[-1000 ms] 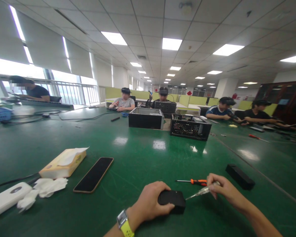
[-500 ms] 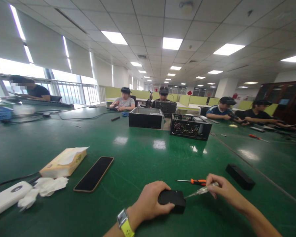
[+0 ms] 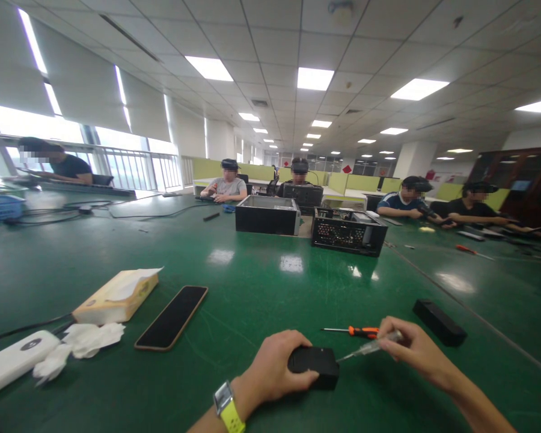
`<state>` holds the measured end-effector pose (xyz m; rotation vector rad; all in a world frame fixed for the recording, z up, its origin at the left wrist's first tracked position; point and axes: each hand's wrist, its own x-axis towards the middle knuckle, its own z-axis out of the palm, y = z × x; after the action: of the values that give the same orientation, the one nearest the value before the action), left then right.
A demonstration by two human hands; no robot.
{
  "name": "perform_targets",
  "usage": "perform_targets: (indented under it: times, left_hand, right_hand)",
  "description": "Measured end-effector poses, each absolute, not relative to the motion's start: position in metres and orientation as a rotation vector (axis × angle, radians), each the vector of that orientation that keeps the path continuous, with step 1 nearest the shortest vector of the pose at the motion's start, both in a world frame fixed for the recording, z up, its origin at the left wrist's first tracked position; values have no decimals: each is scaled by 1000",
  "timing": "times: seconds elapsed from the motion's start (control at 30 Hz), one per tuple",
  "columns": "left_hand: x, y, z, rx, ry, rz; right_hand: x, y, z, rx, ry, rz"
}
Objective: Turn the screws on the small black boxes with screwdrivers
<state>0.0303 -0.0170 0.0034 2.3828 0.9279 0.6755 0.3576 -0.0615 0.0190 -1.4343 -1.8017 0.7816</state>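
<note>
A small black box [image 3: 318, 364] lies on the green table, and my left hand [image 3: 277, 368] is wrapped round its left end. My right hand [image 3: 406, 346] pinches the clear handle of a screwdriver [image 3: 365, 349]. The screwdriver's thin tip meets the right end of the box; whether it sits in a screw or slot is too small to tell. Just behind it lies a second screwdriver [image 3: 358, 331] with an orange and black handle, close to my right fingers. Another black box [image 3: 439, 322] rests farther right, apart from my hands.
To the left lie a phone [image 3: 171, 317], a tissue pack [image 3: 117, 294], crumpled tissues [image 3: 81, 346] and a white device [image 3: 18, 361]. Two open computer cases [image 3: 265, 219] [image 3: 349, 234] stand farther back. Several people sit round the table's far sides.
The fingers of my right hand have shifted slightly on the screwdriver's handle, its end now tilted a little differently. My left hand and the box stay in place.
</note>
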Motion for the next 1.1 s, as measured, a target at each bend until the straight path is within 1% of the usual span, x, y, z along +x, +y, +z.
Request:
perform_targets:
  times: [0.1,0.27,0.47,0.6,0.77,0.97,1.1]
  left_hand:
    - [30,-17,3,2382,924,684]
    - [31,-16,0,2384,914,689]
    - [31,-14,-4,2383,908,714]
    - [31,-15,-5,2375,919,718]
    - [31,-15,-4,2378,916,704]
    - [31,-16,-4,2359,938,710]
    - [31,-15,-4,2356,924,724]
  right_hand:
    - [360,-62,20,-1419,-1852,765]
    - [357,-63,20,-1504,-1865,634]
    - [357,-63,21,-1523,-1932,762]
    - [357,-62,19,-1586,-1946,768]
    - [358,-65,21,-1514,-1964,830]
    - [355,-66,22,-1591,-1940,876]
    - [352,-66,22,-1470,-1926,991]
